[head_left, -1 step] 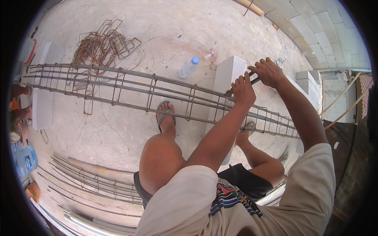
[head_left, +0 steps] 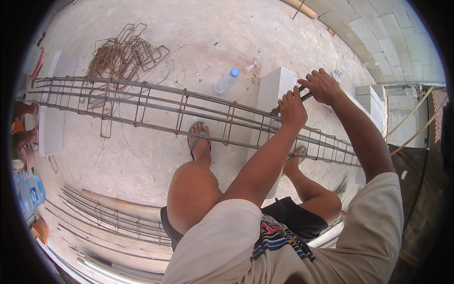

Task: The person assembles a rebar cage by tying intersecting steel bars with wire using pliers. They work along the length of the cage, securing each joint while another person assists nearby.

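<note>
A long rebar cage lies across two white blocks, running from far left to right. My left hand is closed on the cage's upper bar above the nearer white block. Just right of it, my right hand grips a dark thin metal tool whose tip points at the same joint by my left fingers. I sit over the cage with one sandalled foot under it.
A pile of bent rusty stirrups and a plastic bottle lie beyond the cage. A second white block holds up its left end. Another person's limbs show at the left rim. More rebar lies lower left; stacked blocks stand right.
</note>
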A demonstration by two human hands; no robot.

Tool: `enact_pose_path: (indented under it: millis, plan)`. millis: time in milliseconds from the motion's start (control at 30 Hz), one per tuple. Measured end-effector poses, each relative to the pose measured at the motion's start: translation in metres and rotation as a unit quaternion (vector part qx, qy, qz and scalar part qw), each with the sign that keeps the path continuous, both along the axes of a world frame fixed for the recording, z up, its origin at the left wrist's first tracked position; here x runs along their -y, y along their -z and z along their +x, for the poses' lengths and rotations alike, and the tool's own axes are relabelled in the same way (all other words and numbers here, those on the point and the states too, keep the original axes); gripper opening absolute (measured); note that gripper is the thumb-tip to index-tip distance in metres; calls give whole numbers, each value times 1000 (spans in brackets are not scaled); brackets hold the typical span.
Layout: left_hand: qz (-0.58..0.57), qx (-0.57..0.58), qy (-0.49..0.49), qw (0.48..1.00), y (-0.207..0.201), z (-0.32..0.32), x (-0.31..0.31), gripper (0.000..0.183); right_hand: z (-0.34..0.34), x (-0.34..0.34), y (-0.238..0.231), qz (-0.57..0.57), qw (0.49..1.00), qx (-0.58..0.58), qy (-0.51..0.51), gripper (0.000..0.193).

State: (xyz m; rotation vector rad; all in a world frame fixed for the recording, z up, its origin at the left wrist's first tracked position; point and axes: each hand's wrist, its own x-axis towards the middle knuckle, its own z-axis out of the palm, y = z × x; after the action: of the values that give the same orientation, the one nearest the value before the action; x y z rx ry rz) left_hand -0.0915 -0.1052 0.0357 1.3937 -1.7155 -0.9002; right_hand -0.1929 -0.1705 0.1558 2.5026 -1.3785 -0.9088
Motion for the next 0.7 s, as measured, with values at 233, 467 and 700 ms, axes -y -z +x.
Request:
enact_pose_path:
  millis: [233,467,700]
  plan:
    - [49,-52,33,997,-9,9,6,53,35,19,-17,189,959,-147,154,25]
    - [-93,-3,44,995,-2,10,-11,38,49,7,-47,308,827,-53,466,40]
    - [22,-155,127,979,-4,34,19,32,43,-38,-26,-70,996,-39,28,24]
